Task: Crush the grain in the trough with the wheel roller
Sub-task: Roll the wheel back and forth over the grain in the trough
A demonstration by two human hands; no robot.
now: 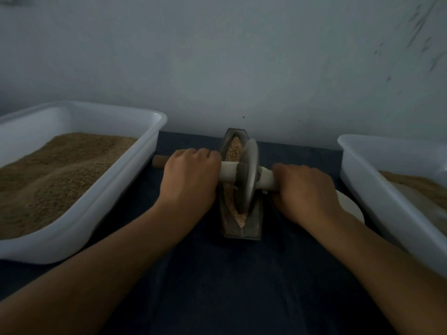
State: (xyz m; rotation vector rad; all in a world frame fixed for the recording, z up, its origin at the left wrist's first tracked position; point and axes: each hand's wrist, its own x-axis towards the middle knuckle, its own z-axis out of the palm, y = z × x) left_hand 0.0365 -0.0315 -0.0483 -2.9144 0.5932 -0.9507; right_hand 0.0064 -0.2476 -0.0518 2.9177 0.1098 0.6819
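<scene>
My left hand (191,172) and right hand (302,187) each grip 1 end of the pale wooden axle (228,174) of the grey metal wheel roller (249,175). It stands mid-length in the narrow boat-shaped metal trough (242,228) of tan grain (233,147), whose long axis runs straight away from me.

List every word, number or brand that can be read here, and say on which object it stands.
None: no readable text in this dim view.
The white tubs, the metal trough and the wheel roller show no print.
The dark marks on the wall are smudges, not letters.
</scene>
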